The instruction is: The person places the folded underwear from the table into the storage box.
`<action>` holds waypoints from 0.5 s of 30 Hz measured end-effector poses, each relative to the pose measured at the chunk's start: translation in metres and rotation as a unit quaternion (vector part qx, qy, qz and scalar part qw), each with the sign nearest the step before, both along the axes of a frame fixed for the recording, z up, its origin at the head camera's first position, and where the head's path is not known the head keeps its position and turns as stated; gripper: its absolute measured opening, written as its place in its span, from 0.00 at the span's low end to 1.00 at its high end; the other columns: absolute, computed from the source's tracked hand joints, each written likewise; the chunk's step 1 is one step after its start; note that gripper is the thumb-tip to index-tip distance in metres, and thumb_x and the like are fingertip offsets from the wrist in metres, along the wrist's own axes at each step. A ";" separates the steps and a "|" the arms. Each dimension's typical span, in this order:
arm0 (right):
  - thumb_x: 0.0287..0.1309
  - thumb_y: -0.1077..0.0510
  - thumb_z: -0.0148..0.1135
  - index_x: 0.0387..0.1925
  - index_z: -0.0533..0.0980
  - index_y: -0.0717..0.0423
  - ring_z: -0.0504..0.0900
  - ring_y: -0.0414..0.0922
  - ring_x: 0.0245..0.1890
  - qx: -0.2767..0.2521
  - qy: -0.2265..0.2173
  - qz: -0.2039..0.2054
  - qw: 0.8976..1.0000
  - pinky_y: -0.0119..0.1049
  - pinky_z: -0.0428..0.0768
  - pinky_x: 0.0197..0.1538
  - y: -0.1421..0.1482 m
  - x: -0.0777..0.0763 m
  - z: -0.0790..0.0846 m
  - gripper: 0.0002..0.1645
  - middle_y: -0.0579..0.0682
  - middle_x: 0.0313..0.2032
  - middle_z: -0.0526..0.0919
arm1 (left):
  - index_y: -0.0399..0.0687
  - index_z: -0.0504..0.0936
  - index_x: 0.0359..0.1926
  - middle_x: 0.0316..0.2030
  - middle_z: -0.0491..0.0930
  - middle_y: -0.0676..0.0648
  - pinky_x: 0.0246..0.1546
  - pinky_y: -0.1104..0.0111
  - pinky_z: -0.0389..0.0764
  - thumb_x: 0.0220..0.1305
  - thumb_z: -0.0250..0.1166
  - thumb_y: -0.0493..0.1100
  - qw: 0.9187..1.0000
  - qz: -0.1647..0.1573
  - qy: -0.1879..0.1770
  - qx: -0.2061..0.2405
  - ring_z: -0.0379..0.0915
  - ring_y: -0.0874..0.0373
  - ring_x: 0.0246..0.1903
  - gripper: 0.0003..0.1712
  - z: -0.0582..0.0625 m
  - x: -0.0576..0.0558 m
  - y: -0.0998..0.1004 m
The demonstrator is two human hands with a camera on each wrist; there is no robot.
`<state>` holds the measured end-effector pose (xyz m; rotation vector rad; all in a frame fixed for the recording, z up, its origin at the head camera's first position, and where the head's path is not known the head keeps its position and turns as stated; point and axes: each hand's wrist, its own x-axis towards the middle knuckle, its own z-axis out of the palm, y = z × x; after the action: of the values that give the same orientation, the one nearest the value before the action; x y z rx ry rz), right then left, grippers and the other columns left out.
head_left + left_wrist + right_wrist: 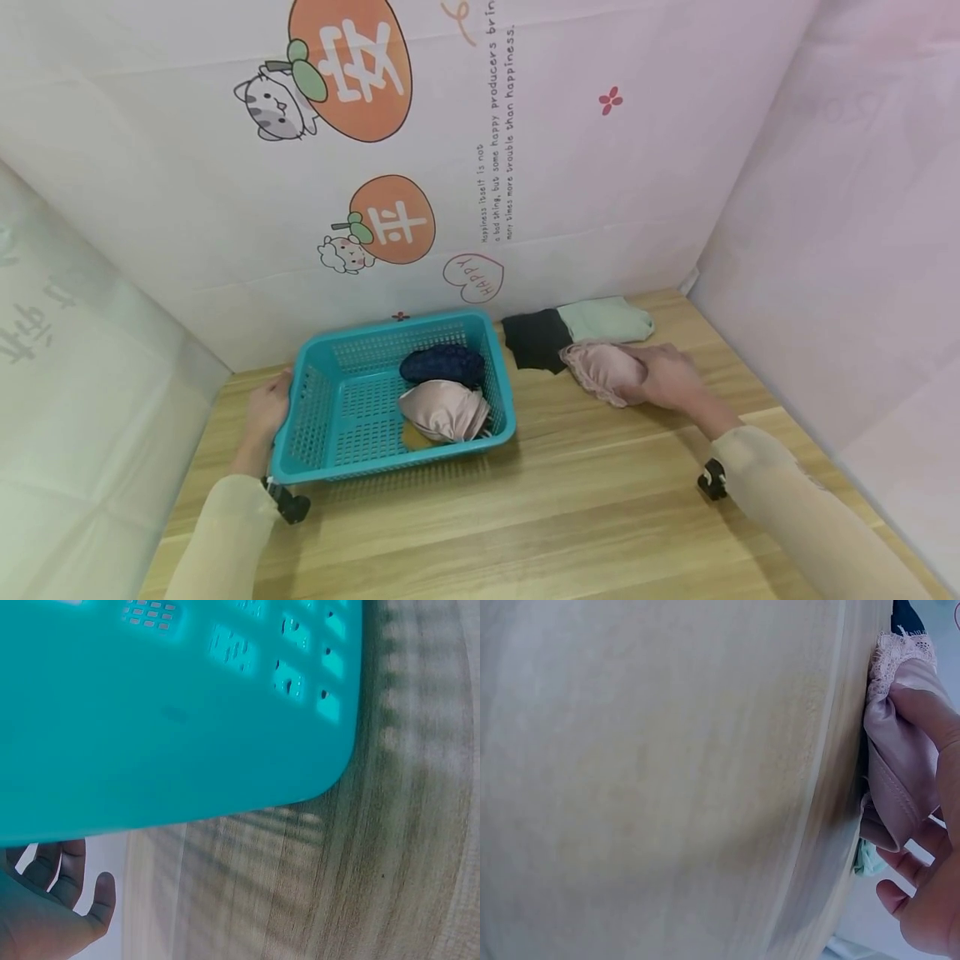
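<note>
1. The lace-edged pink cloth [603,371] is at the right of the bench [540,517], beside the black cloth [534,337] and just in front of the pale green cloth [607,319].
2. The right hand [671,379] pinches it near the lace, thumb on top, lower fingers loosely bent.
3. That pinch takes only part of the cloth; the loose end could slip or unfold, and the lace could snag the black cloth if dragged low.
4. The blue basket [502,392] stands to the left, holding a navy cloth [444,365], a satin cloth [442,410] and some mustard cloth [415,437], all toward its right end.
5. The left hand [267,406] is at its left rim; I cannot tell whether it grips. A hard pull there could tilt or slide the basket.
6. The basket's left half has room. Its back rim lies close to the printed sheet [547,192], leaving little space behind; the bench's front offers wide room, while its right edge runs near the right sleeve [772,475].
</note>
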<state>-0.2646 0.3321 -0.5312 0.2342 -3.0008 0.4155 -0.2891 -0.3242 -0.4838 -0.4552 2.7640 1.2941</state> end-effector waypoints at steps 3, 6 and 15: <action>0.46 0.32 0.74 0.67 0.73 0.46 0.79 0.63 0.52 -0.001 0.000 0.003 1.000 0.67 0.72 0.52 -0.001 0.000 -0.002 0.48 0.60 0.52 0.85 | 0.42 0.63 0.74 0.71 0.63 0.31 0.67 0.39 0.65 0.75 0.30 0.70 1.000 0.000 -0.001 0.001 0.58 0.31 0.71 0.46 0.000 0.000 0.000; 0.48 0.34 0.73 0.61 0.78 0.52 0.80 0.61 0.50 0.001 0.009 0.005 1.000 0.66 0.72 0.52 -0.003 0.000 -0.005 0.43 0.59 0.47 0.87 | 0.42 0.62 0.74 0.71 0.63 0.31 0.67 0.39 0.64 0.75 0.30 0.70 1.000 0.000 -0.001 0.003 0.59 0.31 0.71 0.46 0.000 0.001 0.000; 0.45 0.40 0.75 0.42 0.82 0.58 0.81 0.56 0.40 -0.011 0.047 0.001 0.999 0.59 0.73 0.51 -0.009 0.004 -0.003 0.30 0.54 0.33 0.86 | 0.42 0.63 0.74 0.70 0.65 0.31 0.66 0.40 0.66 0.76 0.31 0.69 1.000 0.001 0.001 0.008 0.60 0.31 0.70 0.44 0.000 0.001 0.000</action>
<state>-0.2608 0.3226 -0.5338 0.2466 -2.9035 0.4260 -0.2886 -0.3241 -0.4840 -0.4559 2.7536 1.3179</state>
